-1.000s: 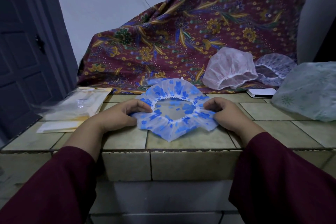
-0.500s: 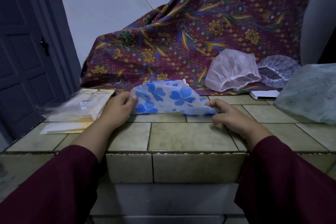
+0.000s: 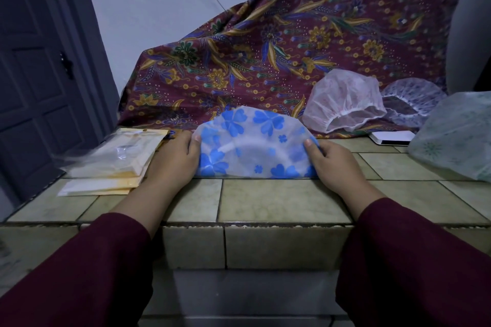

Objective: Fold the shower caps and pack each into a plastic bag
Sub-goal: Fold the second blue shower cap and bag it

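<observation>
A translucent shower cap with blue flowers (image 3: 252, 145) lies folded into a half circle on the tiled counter (image 3: 279, 199), straight edge toward me. My left hand (image 3: 174, 160) grips its left end, thumb on top. My right hand (image 3: 336, 164) pinches its right end, thumb pressed on the plastic. A stack of clear and yellow plastic bags (image 3: 117, 162) lies just left of my left hand. A pink cap (image 3: 345, 101), a white patterned cap (image 3: 414, 101) and a pale green-printed cap (image 3: 457, 135) sit at the right.
A maroon batik cloth (image 3: 292, 42) drapes over something behind the caps. A flat white box (image 3: 392, 137) lies by the cloth's edge. A dark door (image 3: 34, 82) stands at the left. The counter's front edge runs just below my wrists.
The cap went from lying open with its elastic rim up to being folded in half; both hands moved back with it and now hold its two ends flat.
</observation>
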